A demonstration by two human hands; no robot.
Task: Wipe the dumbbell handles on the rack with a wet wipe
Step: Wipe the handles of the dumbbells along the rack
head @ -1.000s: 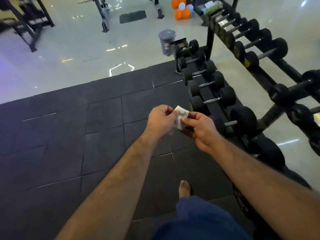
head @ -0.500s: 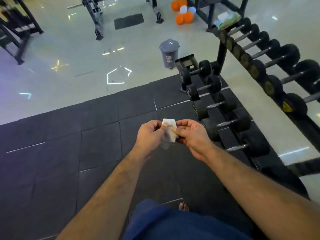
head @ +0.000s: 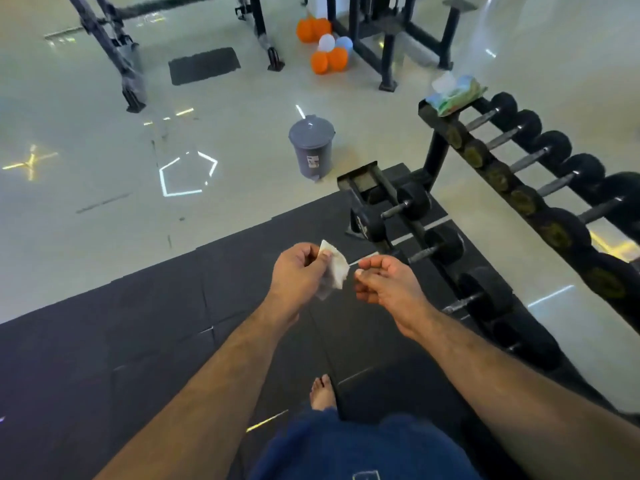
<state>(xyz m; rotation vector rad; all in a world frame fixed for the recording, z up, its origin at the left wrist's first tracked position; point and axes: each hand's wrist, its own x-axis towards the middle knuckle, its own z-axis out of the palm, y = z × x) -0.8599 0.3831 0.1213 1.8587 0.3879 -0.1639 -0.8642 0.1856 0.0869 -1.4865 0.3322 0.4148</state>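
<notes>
My left hand [head: 300,276] pinches a small folded white wet wipe [head: 335,271] in front of me, above the black floor mat. Just right of the wipe, my right hand [head: 388,284] holds nothing, its fingers loosely curled and a short gap away from the wipe. The two-tier dumbbell rack [head: 436,133] runs along the right side. Black dumbbells with metal handles lie on its lower tier [head: 408,206] and upper tier [head: 526,161]. Both hands are left of the lower dumbbells and touch none of them.
A green wet-wipe pack [head: 457,93] lies on the far end of the rack's top tier. A grey pedal bin [head: 311,147] stands on the pale floor beyond the mat. Orange and white balloons [head: 323,43] and gym machine frames [head: 117,57] stand further back. My bare foot [head: 322,393] is on the mat.
My right hand has let go of the wipe and moved slightly right; only my left hand holds it now. My view has tilted up, showing more of the rack's far end.
</notes>
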